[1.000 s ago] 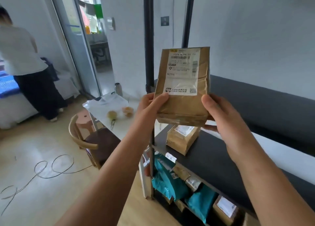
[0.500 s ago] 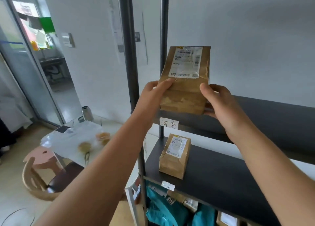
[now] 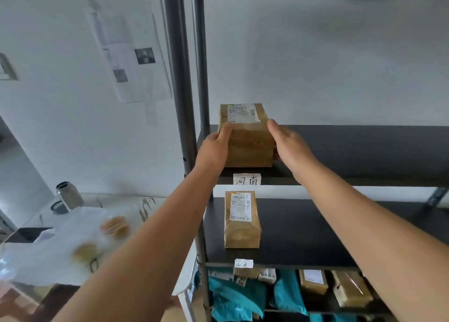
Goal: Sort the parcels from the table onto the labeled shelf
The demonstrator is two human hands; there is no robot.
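Observation:
A brown paper parcel (image 3: 247,139) with a white shipping label lies on the upper black shelf (image 3: 352,151), at its left end above a handwritten paper tag (image 3: 246,179). My left hand (image 3: 213,149) grips the parcel's left side with the thumb on top. My right hand (image 3: 289,142) presses against its right side. A second brown parcel (image 3: 241,221) lies on the shelf board below (image 3: 303,236), above another small tag (image 3: 243,264).
Teal bags (image 3: 233,297) and brown parcels (image 3: 313,281) fill the lowest visible shelf. Grey shelf posts (image 3: 179,78) stand left of the parcel. A glass table (image 3: 73,236) at lower left carries a metal flask (image 3: 69,195) and a plastic bag with round fruit.
The parcel was held upright in the air in front of the shelf; both hands have moved it forward and down, and it now lies on the upper shelf board.

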